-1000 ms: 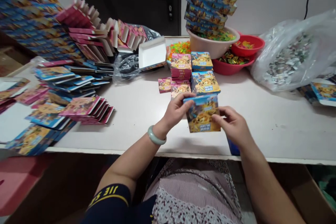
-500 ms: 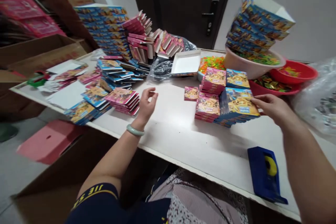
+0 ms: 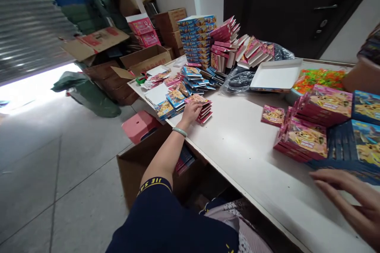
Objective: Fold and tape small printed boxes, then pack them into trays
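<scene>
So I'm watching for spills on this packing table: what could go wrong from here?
The left hand lies on a fanned stack of flat pink cartons near the table edge; a careless pull could slide some off. The right hand hovers open beside the blue filled boxes, whose leaning stack might topple if nudged.

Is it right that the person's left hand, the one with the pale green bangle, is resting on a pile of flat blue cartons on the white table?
Not quite. In the head view the left hand with the pale green bangle rests on a small pile of flat pink cartons, not blue ones. The flat blue cartons lie just beside that pile on the white table.
</scene>
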A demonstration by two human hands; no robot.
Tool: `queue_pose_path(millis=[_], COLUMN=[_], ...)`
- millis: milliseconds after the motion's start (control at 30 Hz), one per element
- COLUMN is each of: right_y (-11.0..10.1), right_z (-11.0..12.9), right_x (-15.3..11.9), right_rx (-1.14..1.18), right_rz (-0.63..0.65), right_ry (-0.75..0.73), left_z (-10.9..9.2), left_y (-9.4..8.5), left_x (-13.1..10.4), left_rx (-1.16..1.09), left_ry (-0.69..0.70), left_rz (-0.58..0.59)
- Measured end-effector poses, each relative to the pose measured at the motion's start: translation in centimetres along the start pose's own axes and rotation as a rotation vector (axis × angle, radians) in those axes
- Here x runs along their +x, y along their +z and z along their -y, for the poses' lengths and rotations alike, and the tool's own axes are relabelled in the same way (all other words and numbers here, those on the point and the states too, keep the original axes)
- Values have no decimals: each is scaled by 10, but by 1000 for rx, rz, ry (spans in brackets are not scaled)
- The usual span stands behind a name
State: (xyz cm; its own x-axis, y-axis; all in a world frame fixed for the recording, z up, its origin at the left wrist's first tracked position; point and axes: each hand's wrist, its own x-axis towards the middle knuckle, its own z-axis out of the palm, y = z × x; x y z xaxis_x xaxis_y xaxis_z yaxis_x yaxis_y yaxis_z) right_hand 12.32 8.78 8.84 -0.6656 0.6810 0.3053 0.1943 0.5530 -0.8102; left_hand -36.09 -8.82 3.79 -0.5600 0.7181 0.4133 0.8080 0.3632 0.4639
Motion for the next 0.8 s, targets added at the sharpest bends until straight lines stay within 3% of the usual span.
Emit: queue_pose_path(millis=[100, 200, 267, 367, 400, 467, 600, 733, 800], right_y=[15, 38, 54, 76, 81, 87, 82, 69, 63], right_z=[14, 24, 28, 19, 11, -8, -40, -45, -42], right_x=[-18, -19, -17, -20, -24, -39, -80, -100, -98], right_rx=[-62, -48, -10, 75, 95, 124, 141, 72, 42], right_rz=[162, 90, 29, -55, -97, -213, -373, -376, -372], right_ry=[-113, -142, -127, -21, 31, 132, 290, 249, 193], left_z=[-25, -76, -120, -185, -202, -228, -246, -246, -249], left_y=[-19, -32, -21, 24, 42, 76, 117, 122, 119], left_x=[-5, -18, -31, -61, -73, -99, -148, -169, -169], left_rx=[-62, -289, -504, -816, -898, -1037, -1203, -1054, -991], left_ry=[23, 61, 65, 3, -28, -85, -30, 189, 217], left_rz=[-133, -296, -166, 292, 392, 455, 361, 334, 328])
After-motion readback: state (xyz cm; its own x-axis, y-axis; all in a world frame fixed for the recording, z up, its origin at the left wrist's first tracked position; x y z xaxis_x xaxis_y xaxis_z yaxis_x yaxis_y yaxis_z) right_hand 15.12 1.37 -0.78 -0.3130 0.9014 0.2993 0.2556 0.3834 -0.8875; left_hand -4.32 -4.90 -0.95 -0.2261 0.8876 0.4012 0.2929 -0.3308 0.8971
